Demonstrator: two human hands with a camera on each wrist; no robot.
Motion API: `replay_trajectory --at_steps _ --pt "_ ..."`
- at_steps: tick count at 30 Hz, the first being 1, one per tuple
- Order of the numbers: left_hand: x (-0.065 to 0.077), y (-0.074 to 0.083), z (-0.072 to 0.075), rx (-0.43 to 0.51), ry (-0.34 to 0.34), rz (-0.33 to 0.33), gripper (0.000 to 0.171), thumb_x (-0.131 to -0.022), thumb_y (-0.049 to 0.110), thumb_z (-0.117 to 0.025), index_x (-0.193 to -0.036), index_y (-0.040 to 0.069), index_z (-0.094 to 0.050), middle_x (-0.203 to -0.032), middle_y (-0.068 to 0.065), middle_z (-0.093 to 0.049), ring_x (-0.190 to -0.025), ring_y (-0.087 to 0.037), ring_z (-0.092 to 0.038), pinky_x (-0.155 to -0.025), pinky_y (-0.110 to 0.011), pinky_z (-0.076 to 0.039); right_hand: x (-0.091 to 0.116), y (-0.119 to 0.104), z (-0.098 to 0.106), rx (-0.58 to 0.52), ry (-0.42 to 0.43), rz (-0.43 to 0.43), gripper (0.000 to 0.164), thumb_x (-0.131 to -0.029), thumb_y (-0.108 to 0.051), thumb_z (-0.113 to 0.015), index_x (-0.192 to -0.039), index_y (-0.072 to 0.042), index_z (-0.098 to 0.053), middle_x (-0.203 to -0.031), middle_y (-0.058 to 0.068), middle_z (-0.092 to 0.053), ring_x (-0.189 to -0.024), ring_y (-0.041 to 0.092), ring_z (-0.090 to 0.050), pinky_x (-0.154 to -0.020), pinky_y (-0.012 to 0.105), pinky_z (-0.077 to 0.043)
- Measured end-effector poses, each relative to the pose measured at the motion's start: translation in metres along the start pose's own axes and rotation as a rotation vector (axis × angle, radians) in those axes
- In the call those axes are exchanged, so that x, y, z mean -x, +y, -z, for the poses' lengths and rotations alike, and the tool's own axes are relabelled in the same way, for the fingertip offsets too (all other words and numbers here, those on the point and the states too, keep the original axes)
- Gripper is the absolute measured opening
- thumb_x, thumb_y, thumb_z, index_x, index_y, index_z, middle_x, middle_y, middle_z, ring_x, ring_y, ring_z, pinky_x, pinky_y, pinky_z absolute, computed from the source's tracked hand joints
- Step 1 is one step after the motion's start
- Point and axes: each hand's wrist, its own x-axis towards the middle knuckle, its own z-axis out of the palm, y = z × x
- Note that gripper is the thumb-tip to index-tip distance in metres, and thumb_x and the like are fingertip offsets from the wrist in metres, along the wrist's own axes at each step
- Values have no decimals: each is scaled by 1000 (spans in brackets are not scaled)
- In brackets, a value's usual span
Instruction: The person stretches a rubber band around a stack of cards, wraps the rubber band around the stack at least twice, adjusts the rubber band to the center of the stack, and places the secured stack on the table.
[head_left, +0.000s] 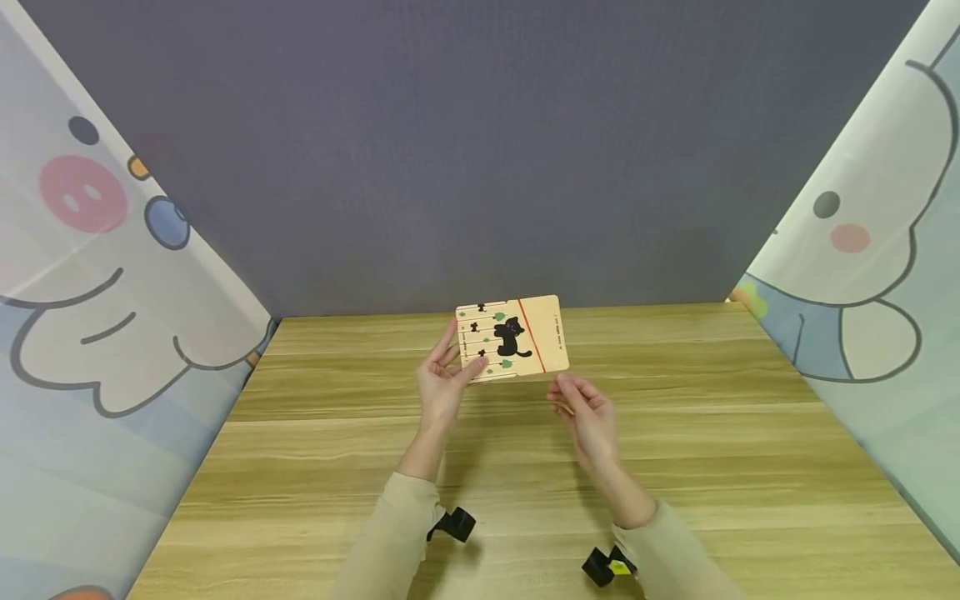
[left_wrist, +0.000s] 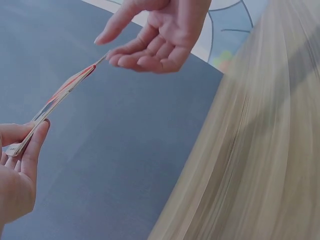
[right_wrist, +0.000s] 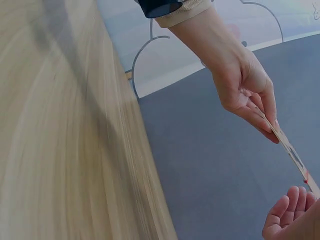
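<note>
Dark grey wall [head_left: 487,150] straight ahead, and out in front of it, lifted above the wood-grain surface [head_left: 697,433], I've got the cream booklet [head_left: 512,339]. It sits in the left hand's fingers, its printed black cat showing on the face, tilted slightly. Near the end away from those fingers runs a red line [head_left: 531,335]; from the wrist views I'd call it an elastic band, standing a little off the edge.

Reading the handling from here: thin, light, a card-like cover, probably stiff enough to hold flat by one end but easy to bend or crease. It looks smooth, so it could slip. I'd take hold by an edge or corner, thumb on the face, fingers behind, no hard squeeze.

Left hand [head_left: 441,387]: thumb over the near face, fingers behind, a firm pinch on that end. Right hand [head_left: 594,421]: fingers loosely bent, thumb apart from them, gripping nothing that I can see, right by the lower corner beyond the red line. Touching or just short of it? I can't tell.

Containers: I make out none, and whether anything is tucked inside the booklet I can't say.

Further out, behind the fingers, black wrist mounts [head_left: 456,524] by the pale sleeves [head_left: 390,537]; cartoon-printed panels [head_left: 840,250] flank both hands, well apart from them.
</note>
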Motion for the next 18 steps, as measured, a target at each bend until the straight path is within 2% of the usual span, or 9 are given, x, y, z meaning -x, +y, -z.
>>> replay_trajectory --at_steps 2,6,7,9,13,14,16,17,18 --pt "0 0 -1 11 -9 -8 70 -67 -14 -67 -128 15 -47 -128 -11 -47 -51 -11 -57 -67 -28 -56 9 -22 -21 -69 -41 -3 25 -86 -15 -59 -101 5 -59 -93 16 -63 -79 22 -61 -69 30 -55" --pt "2 1 -3 36 -28 -18 70 -68 -15 -66 -129 11 -45 -127 -14 -48 -53 -11 -59 -68 -27 -56 5 -19 -25 -101 -39 -31 24 -87 -16 -58 -101 3 -62 -93 13 -65 -78 20 -62 -69 28 -55" --pt "2 1 -4 41 -34 -19 70 -68 -15 -66 -129 11 -45 -126 -15 -48 -53 -11 -59 -68 -27 -56 4 -17 -26 -122 -22 -43 24 -86 -15 -59 -100 4 -62 -92 15 -65 -77 20 -62 -68 28 -55" --pt "2 0 -4 43 -38 -18 70 -68 -16 -66 -129 11 -45 -123 -17 -50 -51 -11 -58 -67 -27 -56 -10 9 -8 -91 51 -69 32 -84 -19 -62 -105 5 -60 -96 16 -64 -79 22 -63 -70 31 -55" --pt "2 -4 -3 35 -44 -55 69 -69 -15 -66 -130 10 -44 -120 -21 -52 -47 -9 -55 -65 -28 -56 -14 12 -11 -107 126 -83 35 -79 -18 -68 -103 6 -61 -93 18 -65 -75 23 -64 -71 34 -56" --pt "-1 -12 0 51 -58 -84 69 -69 -13 -66 -130 10 -44 -119 -20 -52 -46 -9 -54 -64 -28 -56 -15 13 -12 -100 130 -82 35 -78 -18 -68 -103 6 -61 -93 17 -65 -75 23 -64 -71 35 -56" --pt "-1 -15 0 58 -62 -113 69 -69 -12 -68 -130 11 -45 -117 -21 -54 -44 -9 -52 -63 -28 -57 -15 13 -14 -80 130 -78 32 -78 -17 -68 -102 4 -63 -91 16 -66 -75 23 -64 -72 36 -56" --pt "-7 -29 5 71 -78 -136 69 -70 -10 -68 -130 12 -44 -120 -20 -52 -44 -8 -51 -62 -27 -57 -14 14 -15 -72 117 -79 30 -79 -16 -67 -102 4 -63 -92 16 -66 -76 23 -65 -73 37 -56" --pt "-9 -36 7 82 -100 -161 68 -70 -8 -69 -131 12 -44 -119 -19 -53 -44 -8 -52 -61 -26 -57 -7 2 -25 -80 86 -78 25 -80 -13 -66 -99 4 -64 -89 16 -66 -74 23 -65 -71 36 -56"
